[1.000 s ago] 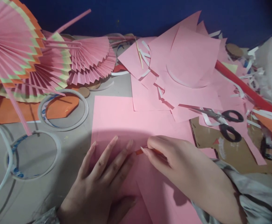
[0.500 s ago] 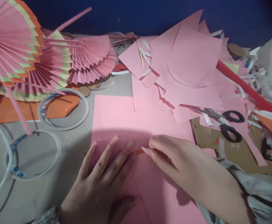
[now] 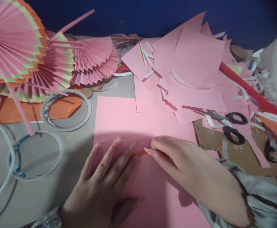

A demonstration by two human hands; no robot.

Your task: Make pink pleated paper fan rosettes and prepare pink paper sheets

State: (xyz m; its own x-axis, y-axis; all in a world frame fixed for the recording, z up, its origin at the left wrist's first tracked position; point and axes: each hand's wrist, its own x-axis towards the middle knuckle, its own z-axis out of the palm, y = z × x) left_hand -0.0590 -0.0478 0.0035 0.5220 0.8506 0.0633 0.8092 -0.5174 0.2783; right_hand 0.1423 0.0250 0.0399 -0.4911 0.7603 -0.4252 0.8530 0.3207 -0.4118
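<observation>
My left hand [image 3: 105,180] lies flat with fingers spread on a large pink paper sheet [image 3: 129,120], pressing it to the table. My right hand [image 3: 176,161] is closed in a pinch around a thin orange pencil-like stick [image 3: 142,153], whose tip rests on the sheet just beside my left fingertips. Most of the stick is hidden inside my fingers.
Folded pink paper fans [image 3: 29,60] lie at the back left, above white tape rings [image 3: 66,110]. A heap of pink paper pieces [image 3: 190,72] sits behind the sheet. Black-handled scissors [image 3: 226,122] rest on cardboard at the right, near a red tube [image 3: 248,88] and scraps.
Almost nothing has moved; my right hand has crept slightly left with the stick, and the view has shifted a little.
</observation>
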